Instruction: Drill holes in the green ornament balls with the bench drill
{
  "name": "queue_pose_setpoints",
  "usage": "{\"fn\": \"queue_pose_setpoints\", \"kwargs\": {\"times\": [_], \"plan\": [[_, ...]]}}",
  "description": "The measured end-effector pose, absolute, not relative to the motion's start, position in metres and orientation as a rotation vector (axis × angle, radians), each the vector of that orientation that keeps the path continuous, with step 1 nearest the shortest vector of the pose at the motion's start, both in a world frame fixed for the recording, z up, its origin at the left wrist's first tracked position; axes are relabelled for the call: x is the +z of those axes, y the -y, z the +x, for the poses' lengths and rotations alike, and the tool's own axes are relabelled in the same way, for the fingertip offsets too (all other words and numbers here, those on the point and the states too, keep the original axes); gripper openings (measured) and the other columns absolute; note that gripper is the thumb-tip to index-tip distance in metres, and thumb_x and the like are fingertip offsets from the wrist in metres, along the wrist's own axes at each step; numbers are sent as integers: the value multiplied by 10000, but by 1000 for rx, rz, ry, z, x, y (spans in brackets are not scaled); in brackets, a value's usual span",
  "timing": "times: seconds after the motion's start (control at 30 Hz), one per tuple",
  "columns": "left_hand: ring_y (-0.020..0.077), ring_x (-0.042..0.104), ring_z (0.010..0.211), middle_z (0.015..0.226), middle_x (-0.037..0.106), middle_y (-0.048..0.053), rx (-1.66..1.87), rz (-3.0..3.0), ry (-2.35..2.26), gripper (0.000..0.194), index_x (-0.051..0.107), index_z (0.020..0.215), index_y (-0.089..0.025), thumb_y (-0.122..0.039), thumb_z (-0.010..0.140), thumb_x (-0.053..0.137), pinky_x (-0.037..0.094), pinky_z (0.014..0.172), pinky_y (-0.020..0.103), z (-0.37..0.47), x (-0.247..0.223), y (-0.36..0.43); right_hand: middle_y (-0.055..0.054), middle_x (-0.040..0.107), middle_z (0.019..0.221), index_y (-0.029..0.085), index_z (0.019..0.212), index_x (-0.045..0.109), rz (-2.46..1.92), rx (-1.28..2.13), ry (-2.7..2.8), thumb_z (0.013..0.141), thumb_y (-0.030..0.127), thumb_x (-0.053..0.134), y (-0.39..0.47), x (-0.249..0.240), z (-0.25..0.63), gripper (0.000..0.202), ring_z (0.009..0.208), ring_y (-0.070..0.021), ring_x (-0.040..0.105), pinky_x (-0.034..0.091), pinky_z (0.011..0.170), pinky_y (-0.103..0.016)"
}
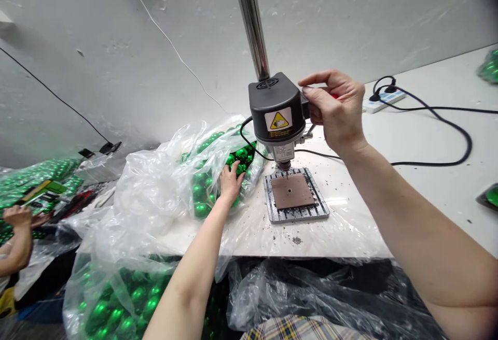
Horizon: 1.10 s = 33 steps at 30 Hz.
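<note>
A small bench drill press (277, 107) with a black housing and yellow warning label stands on the white table. At its right side is my right hand (340, 107), fingers curled against the black side box, with a bit of red showing between them. Under the chuck, a brown square pad (292, 199) with a small dark hole at its centre lies on the grooved metal base (298, 217). My left hand (230, 180) reaches into an opened clear plastic bag (151, 184), fingers spread over shiny green balls (201, 195); no ball is visibly gripped.
A second bag of green balls (124, 298) hangs below the table edge. Dark shavings (296, 240) litter the tabletop. A black cable (436, 163) runs right, near a power strip (383, 100). At far left, a co-worker's hand (18, 216) is beside more green balls.
</note>
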<state>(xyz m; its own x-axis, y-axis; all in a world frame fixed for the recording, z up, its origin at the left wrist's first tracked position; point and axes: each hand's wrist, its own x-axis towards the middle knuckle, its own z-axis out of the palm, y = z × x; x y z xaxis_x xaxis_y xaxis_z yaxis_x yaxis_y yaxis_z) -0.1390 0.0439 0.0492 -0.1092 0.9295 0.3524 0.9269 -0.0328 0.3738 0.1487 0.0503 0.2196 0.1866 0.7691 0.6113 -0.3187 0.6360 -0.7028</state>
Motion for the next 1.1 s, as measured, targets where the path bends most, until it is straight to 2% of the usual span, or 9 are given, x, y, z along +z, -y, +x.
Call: {"fn": "queue_pose_setpoints", "kwargs": {"times": [0.13, 0.23, 0.33, 0.5, 0.57, 0.73, 0.8, 0.93, 1.1], "plan": [[306, 565, 1173, 1177, 617, 121, 1344, 1902, -1902, 411, 627, 1221, -221, -323, 832, 711, 423, 1042, 441, -128, 67, -29, 53, 442, 497, 218, 782, 694, -498, 803, 1146, 758, 182, 649, -51, 220, 149, 63, 398, -70, 322, 200, 379, -236], [229, 635, 986, 1130, 642, 58, 1641, 1479, -1528, 415, 611, 1217, -280, -452, 848, 692, 506, 867, 340, -104, 84, 1, 42, 461, 509, 223, 782, 690, -511, 797, 1152, 775, 188, 642, -51, 220, 149, 60, 404, -78, 318, 196, 382, -241], [187, 671, 844, 1110, 650, 34, 1594, 1035, -1170, 434, 590, 1239, -319, -494, 853, 684, 528, 742, 310, -82, 97, 29, 36, 456, 517, 232, 791, 683, -523, 774, 1160, 796, 180, 636, -51, 219, 149, 70, 412, -86, 312, 211, 392, -250], [220, 675, 1050, 1187, 657, 52, 1412, 640, -938, 419, 567, 1248, -298, -452, 876, 685, 555, 884, 369, -62, 91, 45, 36, 420, 506, 237, 797, 657, -526, 738, 1194, 815, 198, 668, -54, 217, 150, 44, 417, -96, 284, 221, 401, -273], [208, 675, 1058, 1172, 667, 43, 1404, 586, -927, 419, 565, 1237, -292, -393, 860, 716, 563, 846, 331, -59, 83, 44, 38, 398, 500, 244, 805, 637, -557, 728, 1207, 835, 269, 693, -56, 217, 150, 68, 420, -101, 274, 229, 404, -279], [161, 672, 721, 1020, 723, 101, 1244, 504, -906, 397, 605, 1128, -194, -443, 834, 701, 516, 596, 262, -53, 65, 35, 34, 405, 511, 253, 851, 612, -638, 722, 1261, 879, 429, 676, -55, 219, 151, 190, 441, -118, 303, 259, 421, -289], [178, 684, 771, 1029, 726, 116, 1244, 514, -906, 359, 627, 1058, -161, -426, 827, 700, 550, 665, 295, -50, 62, 32, 34, 406, 515, 254, 849, 608, -640, 716, 1267, 883, 407, 667, -52, 219, 151, 167, 445, -118, 292, 254, 422, -290], [217, 687, 1031, 1083, 716, 66, 1347, 511, -881, 317, 622, 1047, -189, -283, 769, 740, 549, 959, 404, -44, 58, 28, 34, 396, 535, 262, 853, 592, -662, 693, 1285, 890, 446, 649, -50, 221, 151, 196, 451, -120, 287, 257, 427, -290], [223, 706, 998, 1084, 712, 75, 1342, 529, -923, 396, 603, 1102, -182, -300, 760, 765, 551, 941, 396, -37, 48, 19, 39, 352, 555, 277, 861, 575, -693, 672, 1313, 870, 590, 634, -51, 221, 152, 319, 451, -130, 284, 264, 435, -302]]}}
